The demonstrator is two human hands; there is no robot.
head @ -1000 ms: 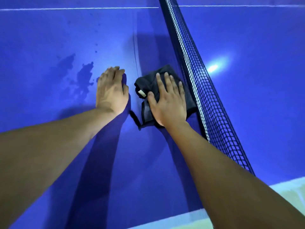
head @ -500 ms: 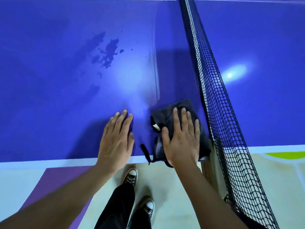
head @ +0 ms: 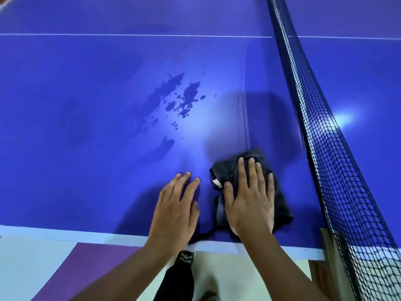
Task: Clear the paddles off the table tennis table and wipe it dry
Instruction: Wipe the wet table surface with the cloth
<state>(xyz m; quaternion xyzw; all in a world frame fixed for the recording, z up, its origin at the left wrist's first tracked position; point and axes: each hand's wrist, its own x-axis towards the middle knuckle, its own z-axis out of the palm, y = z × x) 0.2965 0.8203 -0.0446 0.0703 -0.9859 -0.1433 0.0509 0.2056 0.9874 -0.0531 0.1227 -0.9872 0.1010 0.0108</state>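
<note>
Head view: my right hand [head: 249, 203] lies flat, fingers straight and spread, pressing a folded dark navy-black fabric cloth [head: 281, 200] onto the blue table tennis table [head: 86, 170]. The cloth is close to the near edge, just beside the black mesh net [head: 325, 148]. My left hand [head: 175, 209] is flat too, fingers straight, resting on bare table just left of the cloth and gripping nothing. Dark wet splotches [head: 182, 98] sit further in, apart from the cloth. No paddles in view. The cloth looks soft, light and floppy, likely to bunch, so I judge a flat palm on top beats pinching it. There is a small white tag [head: 217, 183] at the cloth's left edge, its writing too small to read.
</note>
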